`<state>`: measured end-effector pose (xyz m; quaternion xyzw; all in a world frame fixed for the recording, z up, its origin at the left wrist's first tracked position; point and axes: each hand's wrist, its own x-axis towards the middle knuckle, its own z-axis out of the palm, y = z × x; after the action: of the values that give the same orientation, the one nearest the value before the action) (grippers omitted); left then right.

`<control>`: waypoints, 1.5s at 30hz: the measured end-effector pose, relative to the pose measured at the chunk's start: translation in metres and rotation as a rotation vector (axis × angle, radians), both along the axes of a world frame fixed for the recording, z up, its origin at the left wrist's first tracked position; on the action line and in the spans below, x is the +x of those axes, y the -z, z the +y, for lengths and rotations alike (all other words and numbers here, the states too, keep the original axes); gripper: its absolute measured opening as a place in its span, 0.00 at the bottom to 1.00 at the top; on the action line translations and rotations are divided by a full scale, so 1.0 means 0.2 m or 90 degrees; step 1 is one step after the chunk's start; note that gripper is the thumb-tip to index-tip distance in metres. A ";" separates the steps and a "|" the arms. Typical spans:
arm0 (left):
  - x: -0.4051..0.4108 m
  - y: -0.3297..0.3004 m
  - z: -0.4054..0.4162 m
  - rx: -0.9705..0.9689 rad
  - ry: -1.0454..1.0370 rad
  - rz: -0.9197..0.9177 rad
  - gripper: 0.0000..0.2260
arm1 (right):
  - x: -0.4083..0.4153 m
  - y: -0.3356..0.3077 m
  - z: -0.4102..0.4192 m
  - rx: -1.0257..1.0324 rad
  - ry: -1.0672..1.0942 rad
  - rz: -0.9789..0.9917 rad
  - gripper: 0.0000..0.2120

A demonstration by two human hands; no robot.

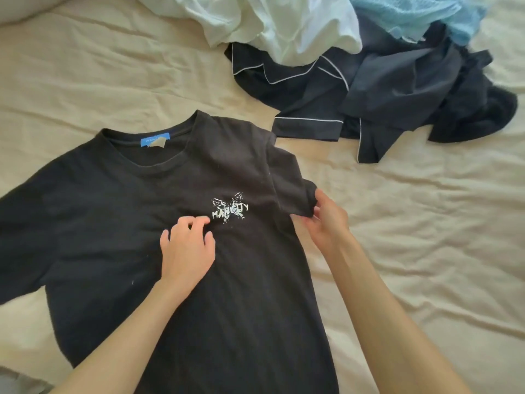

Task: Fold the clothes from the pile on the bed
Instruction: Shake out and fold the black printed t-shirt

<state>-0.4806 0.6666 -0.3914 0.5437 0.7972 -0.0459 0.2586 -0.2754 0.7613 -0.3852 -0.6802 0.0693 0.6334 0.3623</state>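
Observation:
A black T-shirt [119,211] with a white butterfly print and a blue neck label lies face up on the beige bed sheet [426,223]. My left hand [186,245] rests on the chest of the shirt, fingers loosely bent, just left of the print. My right hand [326,220] pinches the end of the shirt's right sleeve, which is folded in over the body. The pile of clothes [355,66] lies at the back right: a white garment, dark navy pyjamas with white piping, a light blue knit.
The wrinkled sheet lies bare to the right of the shirt and at the back left. A pale pillow edge [25,9] shows at the top left corner. The shirt's left sleeve runs out of the frame on the left.

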 end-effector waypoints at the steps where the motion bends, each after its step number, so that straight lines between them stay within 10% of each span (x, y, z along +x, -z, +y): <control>1: 0.04 -0.03 0.08 0.074 -0.005 -0.037 0.16 | -0.01 -0.02 0.00 0.031 -0.039 -0.086 0.09; 6: 0.33 -0.11 0.49 0.279 0.147 -0.198 0.17 | 0.01 -0.07 -0.10 0.282 -0.163 -0.467 0.15; 13: 0.41 0.04 0.67 -0.108 0.261 -0.134 0.16 | 0.20 0.05 -0.09 -0.015 -0.009 0.020 0.18; 21: 0.53 0.00 0.90 0.175 0.364 -0.168 0.12 | 0.23 -0.01 -0.07 0.256 -0.194 -0.312 0.08; 30: 0.55 0.03 0.97 -0.183 0.676 -0.173 0.19 | 0.25 -0.05 -0.17 0.387 -0.232 -0.342 0.15; 45: 0.68 -0.16 1.14 -0.148 0.559 0.065 0.10 | 0.32 -0.02 -0.24 0.275 -0.251 -0.319 0.11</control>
<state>-0.3440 0.8944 -0.3592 0.7944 0.4926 -0.2671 0.2345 -0.2109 0.7130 -0.3809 -0.7220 -0.2885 0.5052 0.3744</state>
